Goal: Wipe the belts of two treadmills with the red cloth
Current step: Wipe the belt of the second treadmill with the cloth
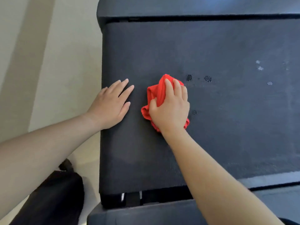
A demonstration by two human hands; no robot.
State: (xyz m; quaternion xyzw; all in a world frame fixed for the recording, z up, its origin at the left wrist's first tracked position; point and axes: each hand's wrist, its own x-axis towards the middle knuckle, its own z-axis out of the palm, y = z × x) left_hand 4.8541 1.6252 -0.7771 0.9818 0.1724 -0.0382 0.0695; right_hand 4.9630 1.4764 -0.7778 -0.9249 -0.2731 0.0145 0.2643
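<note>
Both forearms reach in from the bottom edge. Right hand [169, 109] curled over the bunched red cloth [155, 93], pressing it onto the belt [211, 46] near its left end. Left hand [112, 103] flat, fingers straight, braced on the belt beside the cloth, holding nothing. Dark spots [189, 77] just right of the cloth and pale flecks [260, 68] farther right not yet wiped. Judged early: only one treadmill is in view. No brand or legible writing.
</note>
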